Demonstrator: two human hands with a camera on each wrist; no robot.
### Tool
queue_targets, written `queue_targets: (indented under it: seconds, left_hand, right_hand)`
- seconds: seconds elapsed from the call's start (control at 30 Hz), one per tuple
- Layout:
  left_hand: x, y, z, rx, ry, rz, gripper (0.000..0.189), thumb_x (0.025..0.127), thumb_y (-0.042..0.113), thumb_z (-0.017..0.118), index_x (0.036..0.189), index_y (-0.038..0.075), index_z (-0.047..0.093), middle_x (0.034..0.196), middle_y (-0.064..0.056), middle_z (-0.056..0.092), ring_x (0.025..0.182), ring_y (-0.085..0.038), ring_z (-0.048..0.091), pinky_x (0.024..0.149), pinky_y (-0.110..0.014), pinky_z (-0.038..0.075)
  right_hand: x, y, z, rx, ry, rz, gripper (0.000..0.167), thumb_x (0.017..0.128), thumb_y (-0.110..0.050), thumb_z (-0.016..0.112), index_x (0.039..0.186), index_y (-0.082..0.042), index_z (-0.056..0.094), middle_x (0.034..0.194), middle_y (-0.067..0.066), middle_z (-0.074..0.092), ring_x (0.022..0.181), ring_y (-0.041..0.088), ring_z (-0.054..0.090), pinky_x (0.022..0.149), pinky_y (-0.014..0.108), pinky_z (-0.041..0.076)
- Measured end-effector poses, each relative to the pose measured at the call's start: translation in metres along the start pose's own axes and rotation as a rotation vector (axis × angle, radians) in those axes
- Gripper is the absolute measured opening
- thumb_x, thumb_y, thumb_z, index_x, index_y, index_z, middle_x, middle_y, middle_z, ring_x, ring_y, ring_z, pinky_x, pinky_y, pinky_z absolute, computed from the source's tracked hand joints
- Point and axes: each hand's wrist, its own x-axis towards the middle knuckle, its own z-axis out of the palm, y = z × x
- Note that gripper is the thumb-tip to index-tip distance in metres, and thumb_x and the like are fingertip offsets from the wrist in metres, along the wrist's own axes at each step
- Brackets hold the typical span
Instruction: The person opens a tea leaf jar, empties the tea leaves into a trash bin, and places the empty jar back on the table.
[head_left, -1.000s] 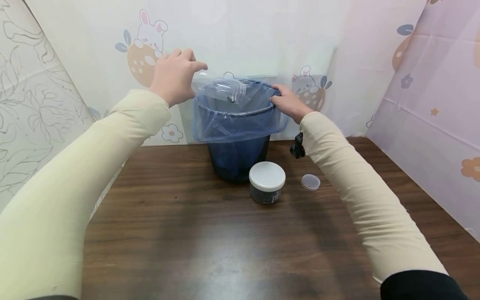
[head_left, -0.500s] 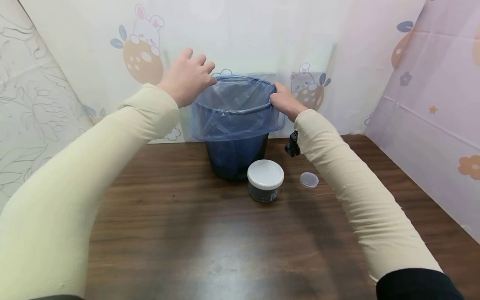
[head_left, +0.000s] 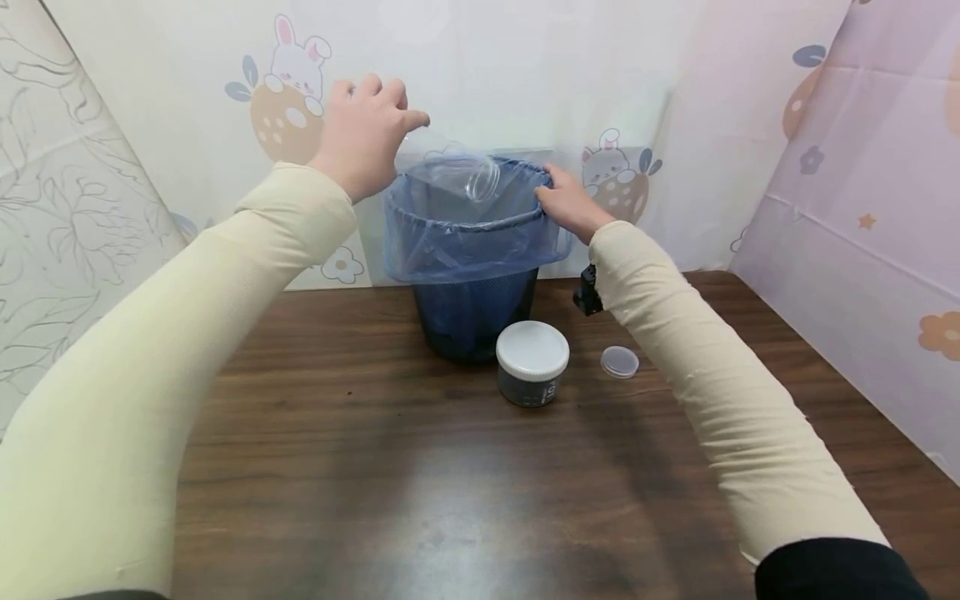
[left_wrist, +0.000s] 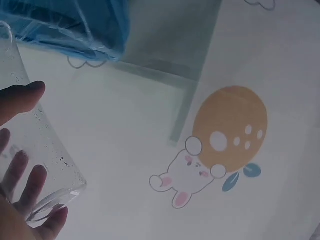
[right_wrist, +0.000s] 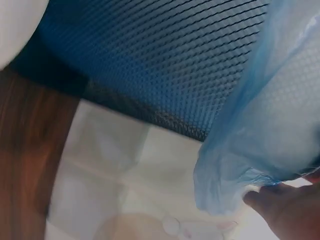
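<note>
My left hand grips a clear jar by its body, tipped with its open mouth over the bin and pointing right and down. In the left wrist view, small dark specks cling to the jar wall, with the thumb on one side and fingers around the other. My right hand pinches the right rim of the mesh bin through its blue plastic liner. From the right wrist, liner film partly covers the mesh; the fingertips are partly hidden.
In front of the bin stands a dark tub with a white lid. A small clear lid lies to its right on the brown wood table. Patterned cloth walls close off the back and sides.
The left hand dipped toward the bin with the jar out of sight, then rose and tilted back, showing the jar again. Dark bits near its mouth no longer show. The right hand stays at the rim.
</note>
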Motion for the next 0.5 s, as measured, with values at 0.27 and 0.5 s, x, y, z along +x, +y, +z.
queue_targets:
  seconds: [0.27,0.5]
  left_hand:
    - [0.0,0.001,-0.003,-0.225,0.019,-0.17,0.067,0.072,0.014,0.073,0.136,0.018,0.053,0.122,-0.014,0.049,0.108,-0.036,0.045,0.085,-0.051,0.037]
    - [-0.002,0.007,-0.004,-0.424,0.024,-0.262,0.074,0.07,0.02,0.08,0.138,0.021,0.052,0.123,-0.013,0.051,0.11,-0.03,0.047,0.085,-0.048,0.042]
  right_hand:
    - [-0.001,-0.003,-0.005,-0.168,0.042,-0.196,0.065,0.098,-0.041,0.047,0.15,-0.008,0.026,0.154,0.01,0.024,0.142,0.024,0.018,0.113,0.04,0.017]
    - [-0.001,-0.019,0.003,-0.01,0.026,-0.259,0.068,0.092,-0.048,0.056,0.148,-0.014,0.035,0.151,0.004,0.033,0.139,0.016,0.025,0.111,0.038,0.022]
